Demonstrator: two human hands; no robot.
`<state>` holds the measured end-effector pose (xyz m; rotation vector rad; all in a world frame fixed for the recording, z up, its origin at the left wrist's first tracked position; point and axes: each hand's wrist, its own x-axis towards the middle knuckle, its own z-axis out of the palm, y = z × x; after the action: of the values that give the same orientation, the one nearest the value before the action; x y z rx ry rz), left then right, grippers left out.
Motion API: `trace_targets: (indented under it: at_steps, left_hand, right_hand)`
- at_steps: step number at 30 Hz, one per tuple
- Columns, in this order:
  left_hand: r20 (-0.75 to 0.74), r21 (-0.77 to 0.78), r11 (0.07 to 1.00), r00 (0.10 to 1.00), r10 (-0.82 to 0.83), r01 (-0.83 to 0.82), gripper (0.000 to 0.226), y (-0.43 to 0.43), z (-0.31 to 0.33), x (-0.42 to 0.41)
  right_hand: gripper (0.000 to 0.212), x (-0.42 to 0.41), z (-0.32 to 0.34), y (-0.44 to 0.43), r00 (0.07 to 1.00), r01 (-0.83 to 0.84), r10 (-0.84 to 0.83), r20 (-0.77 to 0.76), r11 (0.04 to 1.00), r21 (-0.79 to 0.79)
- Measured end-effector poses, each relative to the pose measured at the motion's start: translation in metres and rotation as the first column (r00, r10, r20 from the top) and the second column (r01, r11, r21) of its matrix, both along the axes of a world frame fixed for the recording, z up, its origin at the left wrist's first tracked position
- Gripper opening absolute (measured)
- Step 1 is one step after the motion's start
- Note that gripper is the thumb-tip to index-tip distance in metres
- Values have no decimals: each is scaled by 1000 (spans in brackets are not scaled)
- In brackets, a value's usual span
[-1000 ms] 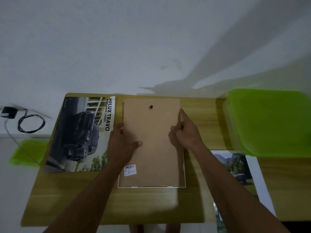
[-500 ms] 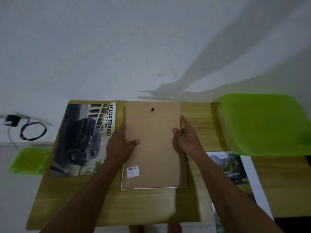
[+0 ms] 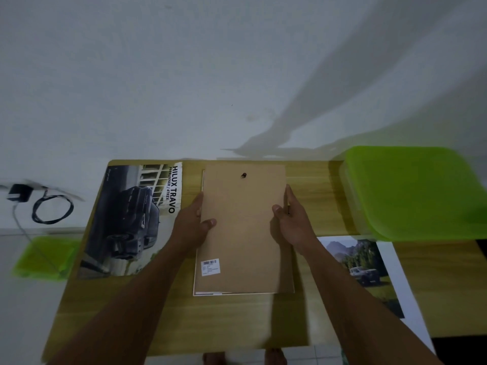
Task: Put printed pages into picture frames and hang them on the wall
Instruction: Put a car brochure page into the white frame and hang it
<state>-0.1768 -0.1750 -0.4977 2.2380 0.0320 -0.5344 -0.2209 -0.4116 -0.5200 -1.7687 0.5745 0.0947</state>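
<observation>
Brown board fills the middle of the wooden table (image 3: 316, 180): it's the backing of a picture frame (image 3: 242, 233), lying face down with its little hanging hook (image 3: 244, 175) up near the wall end. Left hand (image 3: 191, 227) is clamped on the left edge, thumb on top of the board and fingers tucked down the side. Right hand (image 3: 293, 222) has the right edge the same way, thumb pressing the board, index finger stretched along the rim. Both are closed on the frame, neither empty.

Looks to me like the backing is being seated or squared up, since a thin white edge peeks out at the bottom and upper left. To do it well, I'd keep pressure even on both sides, nudge the board until that white strip is level all round, and not let the page inside crease.

Left of the frame lies a truck poster (image 3: 131, 222), flat, touching nothing but the table. Right, by the forearm, another printed page (image 3: 361, 270) with a vehicle and hills waits.

Containers now: a green plastic box (image 3: 411, 191) sits at the far right with its lid on, so contents can't be seen. A second green tray (image 3: 44, 256) lies on the floor at left, blurred; nothing visible in it.
</observation>
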Motion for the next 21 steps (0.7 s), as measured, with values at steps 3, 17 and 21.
trace_targets:
  at_steps: [3, 17, 21]
  left_hand:
    - [4, -94, 995, 1000, 30, -30, 80, 2, 6, 0]
    - [11, -256, 966, 1000, -28, 30, 73, -57, 101, -15]
    - [10, -286, 958, 999, -30, 32, 72, -119, 110, -32]
  right_hand:
    - [59, 0, 5, 0, 997, 75, -75, -7, 997, 11]
    - [58, -50, 100, -77, 998, 42, -41, -47, 999, 31]
    - [56, -75, 112, -139, 996, 92, -92, -13, 996, -1]
